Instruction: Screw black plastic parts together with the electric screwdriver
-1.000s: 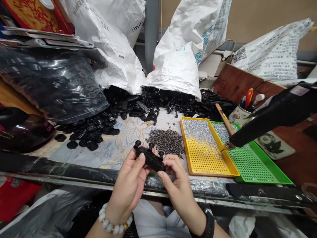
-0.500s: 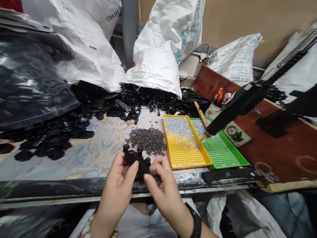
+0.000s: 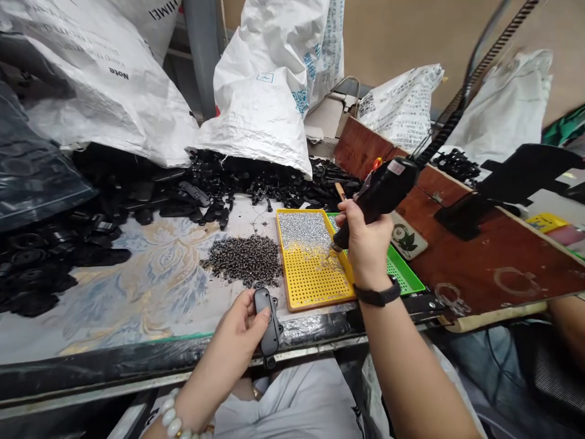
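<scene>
Near the table's front edge, my left hand (image 3: 242, 329) grips an elongated black plastic part (image 3: 267, 323), with the thumb on its upper face. Small round lugs show along the part's side and ends. My right hand (image 3: 369, 241) is wrapped around a black electric screwdriver (image 3: 381, 189) that hangs from a coiled cord. The screwdriver's tip points down over the yellow perforated tray (image 3: 315, 292), which holds small silver screws (image 3: 301, 228). Whether the tip touches a screw I cannot tell. Partly behind my right hand is a green tray (image 3: 414, 281).
A pile of small dark metal pieces (image 3: 244, 259) lies left of the yellow tray. Black plastic parts (image 3: 146, 189) are heaped behind, under white sacks (image 3: 260, 122). A reddish wooden board (image 3: 493, 262) stands at the right. Another person's arm (image 3: 567, 326) shows at the far right.
My right hand has left the black part and taken hold of the electric screwdriver, bringing it over the yellow tray. My left hand keeps the part, now turned upright. The view has swung right.
</scene>
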Motion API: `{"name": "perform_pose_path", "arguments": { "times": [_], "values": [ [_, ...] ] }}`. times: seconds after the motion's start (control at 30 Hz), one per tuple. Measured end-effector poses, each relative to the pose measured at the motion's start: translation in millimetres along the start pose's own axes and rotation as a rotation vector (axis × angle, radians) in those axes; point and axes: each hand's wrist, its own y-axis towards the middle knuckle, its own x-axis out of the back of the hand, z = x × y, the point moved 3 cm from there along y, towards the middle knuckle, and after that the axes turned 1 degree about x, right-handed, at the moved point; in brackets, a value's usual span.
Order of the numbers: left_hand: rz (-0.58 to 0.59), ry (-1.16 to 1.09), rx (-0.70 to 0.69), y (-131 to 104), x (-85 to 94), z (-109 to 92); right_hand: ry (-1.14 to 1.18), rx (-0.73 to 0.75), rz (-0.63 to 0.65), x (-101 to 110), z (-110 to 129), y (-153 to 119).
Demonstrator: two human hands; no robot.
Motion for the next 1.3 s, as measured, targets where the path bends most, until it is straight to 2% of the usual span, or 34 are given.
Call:
{"name": "perform_pose_path", "arguments": {
  "times": [0.2,0.37,0.63,0.77,0.9,1.0,1.1,1.2,1.3],
  "values": [
    [0.01,-0.001,0.057,-2,0.5,-3,0.123,0.016,0.078,-23,-12,-20],
    [0.003,-0.008,0.081,-2,-0.3,-6,0.151,-0.015,0.129,-24,-14,-24],
    [-0.016,-0.003,0.052,-2,-0.2,-6,0.135,-0.033,0.099,-23,-20,-28],
    [-0.011,-0.009,0.038,-2,-0.9,-7,0.201,-0.008,0.082,-22,-11,-27],
    [-0.029,-0.015,0.015,-3,-1.1,-7,0.265,0.046,0.101,-19,13,-32],
    [-0.033,0.003,-0.006,-4,-0.2,-6,0.304,0.023,0.143,-22,25,-37],
    [-0.042,0.023,-0.027,-5,1.5,-5,0.266,-0.009,0.162,-27,19,-38],
    [-0.033,0.021,-0.022,-5,1.7,-4,0.218,-0.038,0.118,-27,5,-33],
    [-0.003,0.005,-0.016,-4,0.0,-5,0.21,-0.006,0.095,-24,5,-28]
  ]
}}
